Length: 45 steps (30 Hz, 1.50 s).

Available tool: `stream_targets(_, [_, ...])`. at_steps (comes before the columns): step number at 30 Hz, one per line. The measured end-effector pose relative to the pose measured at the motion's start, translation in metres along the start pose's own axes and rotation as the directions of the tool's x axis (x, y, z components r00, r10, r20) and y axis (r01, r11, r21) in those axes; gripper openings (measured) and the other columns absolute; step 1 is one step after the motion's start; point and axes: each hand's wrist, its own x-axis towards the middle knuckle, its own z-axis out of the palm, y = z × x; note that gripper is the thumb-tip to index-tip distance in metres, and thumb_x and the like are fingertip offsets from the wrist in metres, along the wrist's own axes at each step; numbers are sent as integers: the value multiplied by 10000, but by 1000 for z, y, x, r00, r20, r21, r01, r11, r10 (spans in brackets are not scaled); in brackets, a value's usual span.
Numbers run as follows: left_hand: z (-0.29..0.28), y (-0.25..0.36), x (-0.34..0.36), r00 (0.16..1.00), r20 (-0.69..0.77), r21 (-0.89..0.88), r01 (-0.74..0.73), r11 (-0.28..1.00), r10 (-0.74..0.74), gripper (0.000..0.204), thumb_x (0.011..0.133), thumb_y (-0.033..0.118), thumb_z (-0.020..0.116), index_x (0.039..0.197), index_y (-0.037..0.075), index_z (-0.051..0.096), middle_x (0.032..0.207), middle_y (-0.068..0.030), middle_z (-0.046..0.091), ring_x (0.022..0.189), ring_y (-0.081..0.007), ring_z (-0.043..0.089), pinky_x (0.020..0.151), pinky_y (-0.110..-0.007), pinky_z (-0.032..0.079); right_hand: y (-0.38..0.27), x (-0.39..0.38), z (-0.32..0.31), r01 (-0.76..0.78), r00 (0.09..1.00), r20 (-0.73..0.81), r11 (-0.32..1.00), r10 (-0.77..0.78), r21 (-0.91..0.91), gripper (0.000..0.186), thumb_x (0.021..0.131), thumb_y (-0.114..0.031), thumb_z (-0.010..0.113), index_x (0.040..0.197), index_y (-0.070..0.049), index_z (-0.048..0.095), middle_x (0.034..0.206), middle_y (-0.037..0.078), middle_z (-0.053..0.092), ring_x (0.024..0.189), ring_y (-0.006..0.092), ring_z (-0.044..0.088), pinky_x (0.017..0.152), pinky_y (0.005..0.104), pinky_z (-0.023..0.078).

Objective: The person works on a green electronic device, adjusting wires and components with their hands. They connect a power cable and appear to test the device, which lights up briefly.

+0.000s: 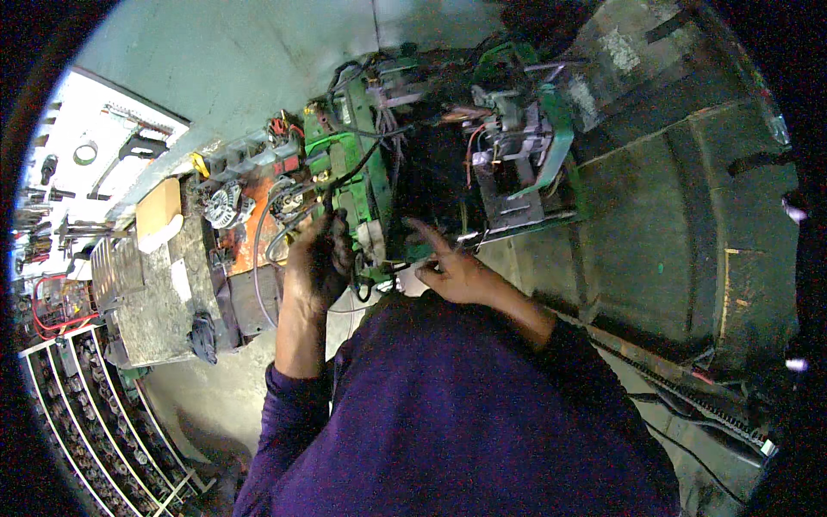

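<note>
My left hand (320,263) is closed at the left side of a green machine (351,159), its fingers curled around the end of a thick black cable (366,164). That cable arcs up and right across the machine's green panel. Over the machine's front edge, my right hand (457,274) holds nothing; its index finger is stretched toward the dark inside and its thumb stands apart. A motor-like metal unit (517,129) with red wires sits in the machine's right part. Shadow hides much of the middle.
Left of me stands a worn workbench (151,289) with a round finned metal part (226,207) and a cardboard piece (159,211). Tools hang on a white board (95,146). A rack of metal parts (95,422) is at lower left. Cables (689,422) lie at lower right.
</note>
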Motion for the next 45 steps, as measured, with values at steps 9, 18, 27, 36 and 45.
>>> stream_targets(9, [-35, -70, -12, 973, -225, 379, 34, 925, 57, 254, 955, 214, 568, 1130, 35, 610, 872, -44, 638, 735, -175, 587, 615, -288, 462, 9, -36, -84, -118, 976, 84, 160, 202, 980, 476, 909, -104, 546, 1369, 12, 500, 1176, 185, 645, 1058, 299, 633, 940, 428, 498])
stream_targets(18, [-34, -83, -6, 987, -161, 367, 57, 928, 3, 263, 976, 184, 536, 1166, 13, 597, 908, -56, 606, 774, -178, 567, 653, -273, 482, 24, -63, -92, -453, 886, -163, 884, 433, -117, 438, 969, -419, 542, 1034, 1, 647, 879, 248, 677, 822, 409, 656, 766, 463, 514])
stream_targets(27, [-25, -89, 9, 982, -155, 318, 149, 936, -104, 252, 962, 108, 519, 1169, -14, 596, 921, -71, 625, 765, -160, 579, 642, -263, 494, 70, -73, -66, -436, 792, 207, 294, 574, 850, 504, 1013, -453, 453, 1194, -18, 630, 1032, 131, 687, 928, 271, 657, 830, 413, 509])
stream_targets(36, [-16, -118, 40, 940, -148, 380, 341, 860, -307, 401, 1015, 440, 420, 1231, 130, 553, 1035, -80, 667, 736, -198, 570, 645, -322, 483, 103, -62, -138, -329, 394, -644, 755, 656, 567, 343, 951, -343, 608, 1208, -116, 601, 936, 124, 657, 809, 281, 631, 681, 415, 526])
stream_targets(45, [-14, -149, 74, 873, -188, 470, 482, 740, -449, 394, 1018, 354, 436, 1304, 117, 571, 1225, -71, 623, 961, -263, 600, 814, -430, 526, 181, -13, -174, -725, 456, -778, 688, 432, -43, 435, 929, -343, 546, 1284, -97, 607, 1269, 244, 596, 1149, 429, 579, 995, 482, 463])
